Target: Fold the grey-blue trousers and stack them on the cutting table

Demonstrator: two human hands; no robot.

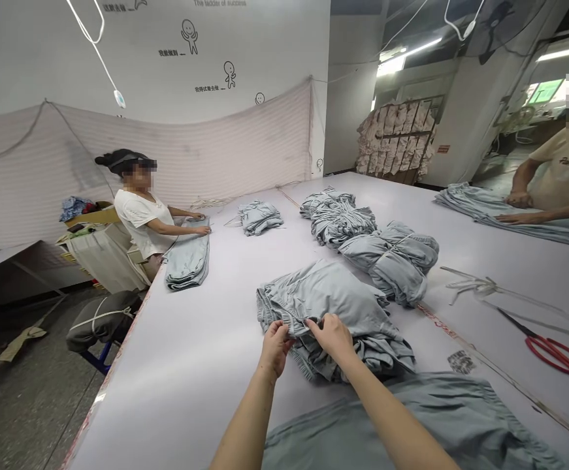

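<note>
Before me on the white table lies a pile of grey-blue elastic-waist pants (333, 294), stacked loosely. My left hand (277, 346) pinches the gathered waistband at the pile's near left corner. Just to its right, my right hand (332, 336) grips the fabric of the same garment, thumb toward the left hand. Both hands are closed on the cloth, and their fingertips are partly hidden by it. Another grey-blue garment (411, 424) is spread flat nearest to me, under my right forearm.
Behind the pile sit tied bundles (389, 258) of the same cloth. Red-handled scissors (553, 352) and cloth ties (483, 285) lie at right. A person (142, 209) at the left edge handles a folded stack (189, 258); another person (558, 170) presses fabric at far right.
</note>
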